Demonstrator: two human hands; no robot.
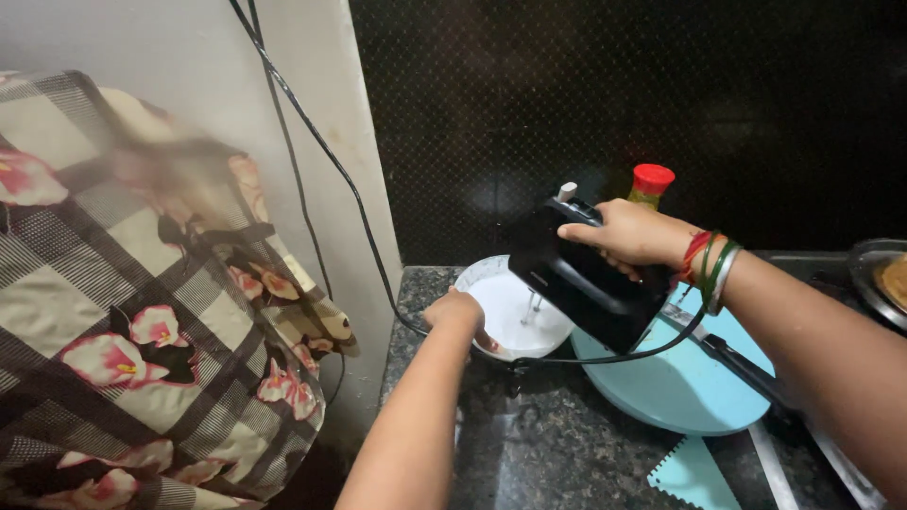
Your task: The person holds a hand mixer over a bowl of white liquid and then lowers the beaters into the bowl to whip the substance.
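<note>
Mixer [581, 279], black and corded, hangs tilted over the white bowl [491, 274], beaters dipped in; the right hand [628, 231] has its fingers wrapped round the handle. Left hand [456, 312] clasps the bowl's near rim, steadying it on the desk [557, 453].

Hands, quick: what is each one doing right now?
Left hand: closed on the rim of the round white mixing bowl.
Right hand: closed around the black electric hand mixer.
</note>
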